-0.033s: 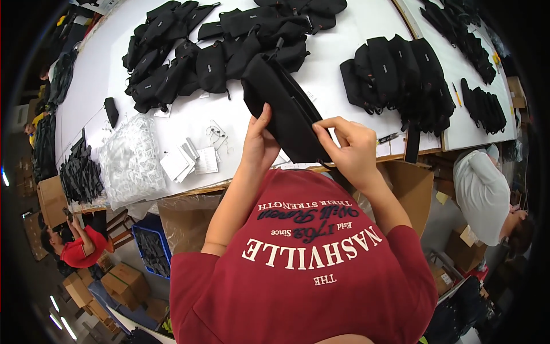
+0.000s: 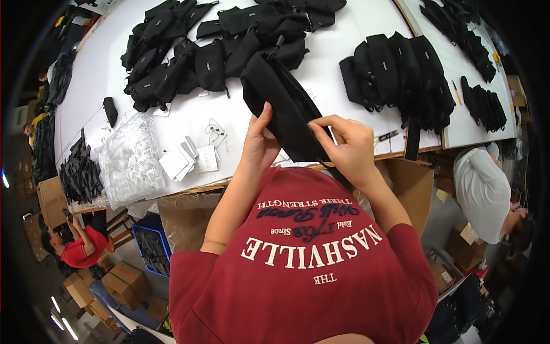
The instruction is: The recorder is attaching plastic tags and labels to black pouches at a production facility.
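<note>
A long black zippered pouch is held up at a slant over the near edge of the table. Its opening runs along the right side and gapes a little. My left hand grips the pouch's left side, thumb on the front and fingers behind. With thumb and forefinger, my right hand pinches the rim of the opening near the lower end. A zipper pull stands up at the pouch's top end. Beyond it lies a loose heap of similar black pouches.
On the white table are stacked pouches to the right, a clear bag of small white pieces, white cards, black straps and a small cutter. Cardboard boxes, a blue crate and other people stand around.
My right hand's fingertips have shifted slightly left along the pouch's rim. My left hand keeps its grip, and the pouch has hardly moved.
</note>
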`<act>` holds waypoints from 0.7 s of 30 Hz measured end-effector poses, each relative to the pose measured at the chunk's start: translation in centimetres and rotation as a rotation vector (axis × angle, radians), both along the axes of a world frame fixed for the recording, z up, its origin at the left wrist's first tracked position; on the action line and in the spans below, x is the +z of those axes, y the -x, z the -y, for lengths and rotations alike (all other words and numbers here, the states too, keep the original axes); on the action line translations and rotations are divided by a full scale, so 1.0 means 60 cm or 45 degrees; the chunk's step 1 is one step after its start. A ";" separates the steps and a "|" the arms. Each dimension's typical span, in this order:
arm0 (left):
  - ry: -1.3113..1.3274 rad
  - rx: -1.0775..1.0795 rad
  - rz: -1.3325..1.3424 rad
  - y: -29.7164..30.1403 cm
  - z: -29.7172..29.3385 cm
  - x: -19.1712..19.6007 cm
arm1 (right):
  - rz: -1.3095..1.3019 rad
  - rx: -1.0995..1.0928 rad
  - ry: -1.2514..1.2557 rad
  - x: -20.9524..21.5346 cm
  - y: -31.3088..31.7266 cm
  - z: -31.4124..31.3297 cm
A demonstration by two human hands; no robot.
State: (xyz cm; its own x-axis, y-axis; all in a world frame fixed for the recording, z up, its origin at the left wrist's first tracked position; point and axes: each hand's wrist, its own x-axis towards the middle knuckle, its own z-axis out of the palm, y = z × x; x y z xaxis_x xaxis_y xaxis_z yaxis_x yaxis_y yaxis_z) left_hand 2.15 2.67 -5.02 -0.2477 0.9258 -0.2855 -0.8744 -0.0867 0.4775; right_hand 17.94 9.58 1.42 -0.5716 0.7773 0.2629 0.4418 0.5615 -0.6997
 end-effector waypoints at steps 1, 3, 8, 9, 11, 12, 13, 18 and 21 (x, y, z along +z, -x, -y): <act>0.000 0.005 0.060 -0.002 0.000 -0.003 | -0.051 0.080 -0.011 -0.010 0.007 0.000; 0.076 0.024 0.000 0.003 -0.008 -0.003 | 0.003 0.209 -0.024 -0.011 0.014 -0.005; 0.082 0.139 0.149 0.014 -0.025 0.011 | -0.224 0.117 0.286 -0.010 0.018 0.004; 0.083 0.131 0.153 0.014 -0.026 0.013 | -0.366 0.008 0.368 -0.017 0.016 0.007; 0.004 0.165 0.227 0.018 -0.023 0.016 | -0.581 -0.084 0.584 -0.021 0.016 0.019; 0.004 0.163 0.228 0.022 -0.024 0.017 | -0.581 -0.087 0.582 -0.024 0.014 0.021; -0.045 0.156 0.211 0.026 -0.021 0.017 | -0.623 -0.068 0.641 -0.028 0.011 0.024; -0.120 0.152 0.161 0.034 -0.016 0.025 | -0.762 -0.034 0.789 -0.015 0.004 0.029; -0.100 0.156 0.093 0.032 -0.015 0.029 | -0.620 -0.088 0.509 -0.018 -0.005 0.004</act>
State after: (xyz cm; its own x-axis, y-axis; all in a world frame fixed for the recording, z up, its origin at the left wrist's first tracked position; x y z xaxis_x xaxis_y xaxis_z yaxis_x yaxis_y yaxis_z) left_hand 0.20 3.57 -3.31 -0.3413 0.9101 -0.2351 -0.8871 -0.2291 0.4008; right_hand 18.25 9.36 0.34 -0.4046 0.9001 0.1618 0.0455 0.1966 -0.9794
